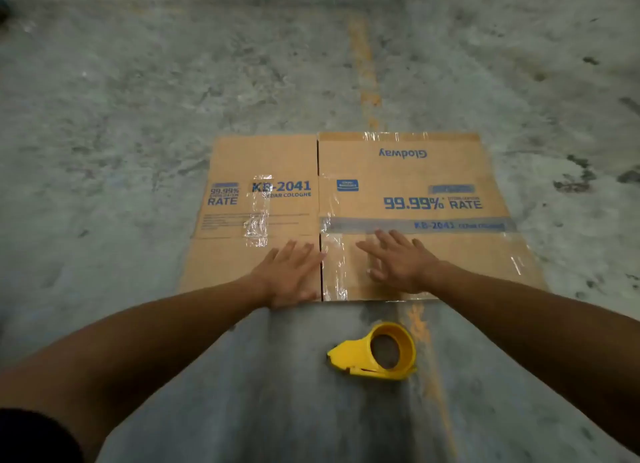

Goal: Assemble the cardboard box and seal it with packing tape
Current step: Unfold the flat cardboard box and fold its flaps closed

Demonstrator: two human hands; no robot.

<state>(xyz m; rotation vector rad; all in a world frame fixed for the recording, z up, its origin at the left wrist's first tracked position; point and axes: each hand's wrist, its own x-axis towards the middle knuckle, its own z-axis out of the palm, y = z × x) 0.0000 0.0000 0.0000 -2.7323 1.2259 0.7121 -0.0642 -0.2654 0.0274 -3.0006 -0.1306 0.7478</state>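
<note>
Yellow tape dispenser [375, 353] lay untouched; both hands, left [289, 275] and right [401, 262], fingers straight, pressed flattened cardboard box [398, 185]. Assembly and sealing not begun, judging by this.

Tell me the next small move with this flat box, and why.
Probably curl both hands under the near flaps and lift to open it up. The box lies flat on the floor, the left hand and right hand rest open on it, and the tape dispenser sits untouched nearby.
</note>
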